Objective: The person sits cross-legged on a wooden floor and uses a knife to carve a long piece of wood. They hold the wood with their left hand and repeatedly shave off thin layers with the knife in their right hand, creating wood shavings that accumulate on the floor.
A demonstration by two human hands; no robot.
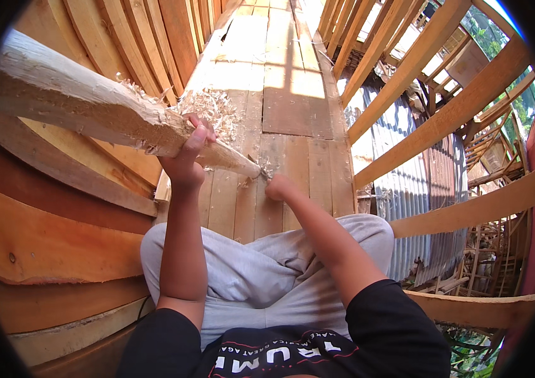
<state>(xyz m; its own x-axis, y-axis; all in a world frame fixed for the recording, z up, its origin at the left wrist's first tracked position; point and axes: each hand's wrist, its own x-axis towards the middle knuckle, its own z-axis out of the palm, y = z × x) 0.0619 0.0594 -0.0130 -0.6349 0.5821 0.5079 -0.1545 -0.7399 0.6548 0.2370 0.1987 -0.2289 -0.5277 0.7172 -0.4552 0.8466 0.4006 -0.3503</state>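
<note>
A long, thick piece of pale carved wood (pixel 91 104) slants from the upper left down to a narrow end near the middle. Its surface is rough, with fresh cut faces and curls clinging to it. My left hand (pixel 185 154) is wrapped round its thinner part, thumb on the near side. At the narrow tip, my right hand (pixel 280 188) is closed in a fist. A small dark edge and a few wood shavings (pixel 267 169) show between fist and tip. What the right fist holds is mostly hidden.
A heap of wood curls (pixel 214 112) lies on the plank floor (pixel 283 148) beyond my left hand. Boards (pixel 59 249) form a wall on the left. Slanted wooden rails (pixel 425 148) run along the right, with corrugated metal sheets (pixel 400 201) beyond. My crossed legs (pixel 248 264) are close below.
</note>
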